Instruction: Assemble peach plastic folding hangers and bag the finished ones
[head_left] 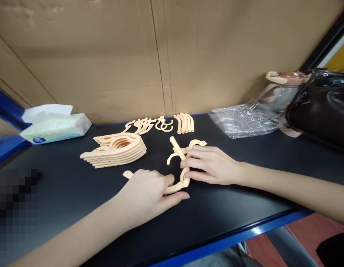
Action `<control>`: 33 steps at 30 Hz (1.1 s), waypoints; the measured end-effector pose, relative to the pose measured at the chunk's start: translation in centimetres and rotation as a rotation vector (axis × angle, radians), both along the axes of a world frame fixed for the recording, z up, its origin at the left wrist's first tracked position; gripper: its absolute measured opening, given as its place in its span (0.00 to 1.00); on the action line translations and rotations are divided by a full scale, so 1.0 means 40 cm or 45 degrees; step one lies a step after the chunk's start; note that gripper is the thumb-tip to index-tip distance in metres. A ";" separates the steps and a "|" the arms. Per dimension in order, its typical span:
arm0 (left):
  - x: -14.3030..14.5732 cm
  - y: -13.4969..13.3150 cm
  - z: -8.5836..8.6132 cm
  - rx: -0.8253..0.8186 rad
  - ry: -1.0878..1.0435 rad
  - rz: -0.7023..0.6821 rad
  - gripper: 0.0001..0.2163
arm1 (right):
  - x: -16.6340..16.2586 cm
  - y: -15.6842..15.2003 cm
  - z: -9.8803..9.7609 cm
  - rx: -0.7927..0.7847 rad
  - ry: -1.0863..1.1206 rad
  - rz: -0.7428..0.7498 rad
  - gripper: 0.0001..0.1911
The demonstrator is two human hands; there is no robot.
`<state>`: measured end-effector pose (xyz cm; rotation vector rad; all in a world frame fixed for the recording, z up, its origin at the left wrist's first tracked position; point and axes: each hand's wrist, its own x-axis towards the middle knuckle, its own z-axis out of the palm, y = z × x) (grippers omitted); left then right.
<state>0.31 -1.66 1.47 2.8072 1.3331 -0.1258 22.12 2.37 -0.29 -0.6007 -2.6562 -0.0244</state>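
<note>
On the black table (244,163) both my hands work a peach plastic hanger part (177,148). My left hand (148,191) lies over its lower arm, fingers closed on it, and the arm's end sticks out to the left. My right hand (209,163) pinches the curved middle where the hook and arms meet. A stack of finished peach hangers (116,150) lies just behind my left hand. Further back sit a row of loose hooks (148,126) and a bundle of curved arm pieces (184,123).
A tissue pack (53,126) lies at the back left. A crumpled clear plastic bag (242,120), a pink-lidded bottle (281,91) and a black handbag (322,107) crowd the back right. Cardboard (160,55) walls the rear. The table's blue front edge (244,233) runs below my arms.
</note>
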 end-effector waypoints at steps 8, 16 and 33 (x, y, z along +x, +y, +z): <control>-0.007 0.007 -0.001 -0.021 -0.032 -0.114 0.19 | 0.020 0.020 0.011 0.090 -0.108 -0.094 0.10; -0.013 0.011 -0.007 0.046 -0.057 -0.184 0.12 | 0.041 0.025 0.037 0.055 -0.279 -0.152 0.06; -0.021 0.025 -0.021 0.083 -0.273 -0.171 0.07 | 0.038 0.000 0.054 0.234 -0.307 -0.136 0.09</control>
